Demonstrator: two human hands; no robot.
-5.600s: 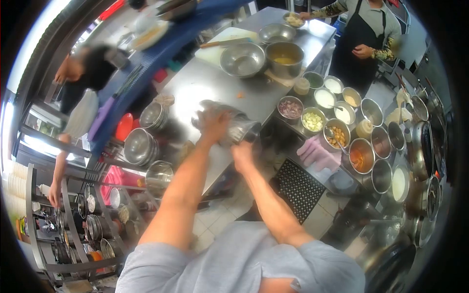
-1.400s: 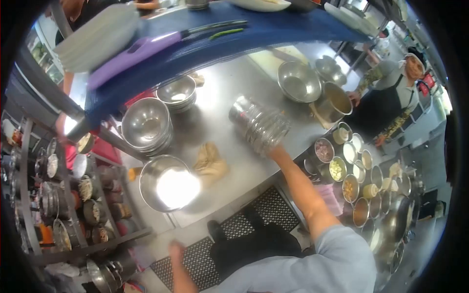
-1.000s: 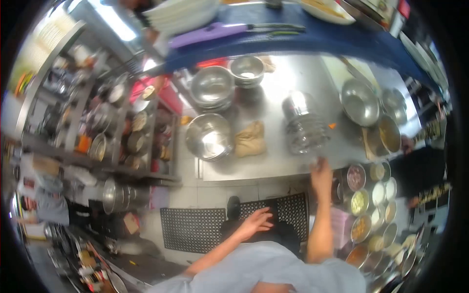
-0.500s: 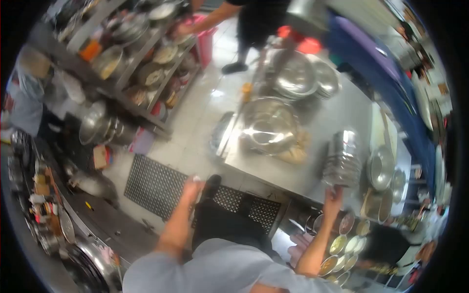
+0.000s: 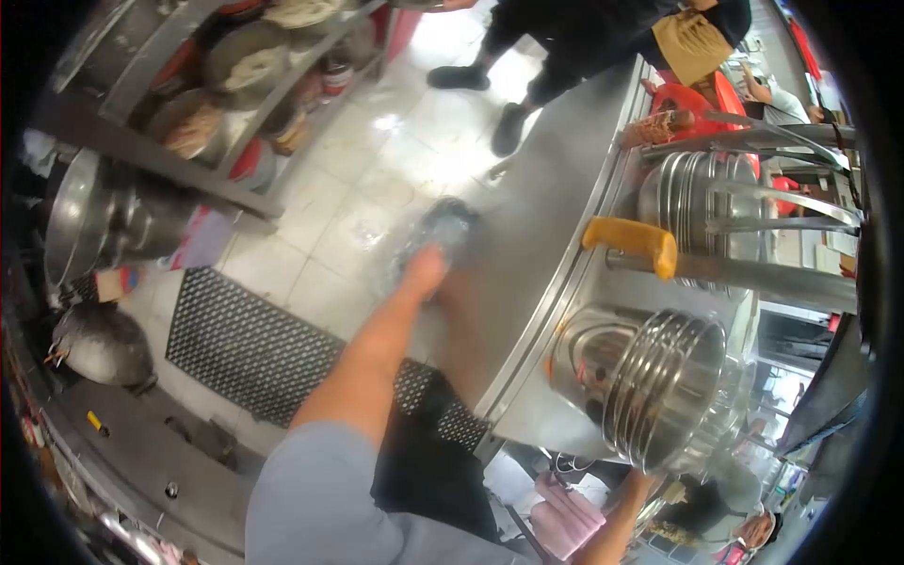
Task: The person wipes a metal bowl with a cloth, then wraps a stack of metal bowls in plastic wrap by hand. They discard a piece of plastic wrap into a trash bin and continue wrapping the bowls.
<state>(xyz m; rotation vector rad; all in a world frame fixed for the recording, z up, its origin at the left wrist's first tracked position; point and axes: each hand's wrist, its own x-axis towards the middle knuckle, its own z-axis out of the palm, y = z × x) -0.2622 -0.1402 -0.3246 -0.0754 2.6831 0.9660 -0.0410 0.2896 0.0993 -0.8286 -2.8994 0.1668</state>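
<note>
My left hand (image 5: 426, 271) reaches down beside the steel counter, over a bin lined with clear plastic (image 5: 452, 224). Its fingers are blurred and point into the bin's mouth, so what they hold, if anything, cannot be made out. At the counter's near edge, my right hand (image 5: 637, 486) is mostly hidden behind a stack of shiny steel bowls (image 5: 667, 386). Whether it grips or only touches the stack does not show. A wide steel basin (image 5: 586, 353) stands just behind these bowls.
The steel counter (image 5: 537, 268) runs along my right. A yellow handle (image 5: 633, 243) sits on a metal bar, with more stacked bowls (image 5: 697, 202) behind. Shelves (image 5: 259, 155) hold food pans at left. A black mat (image 5: 250, 344) covers the floor; a person (image 5: 556, 42) stands beyond.
My left hand, earlier low with something small and white in it, has reached forward over the bin. The view has turned and come closer to the counter. The other person appears nearer.
</note>
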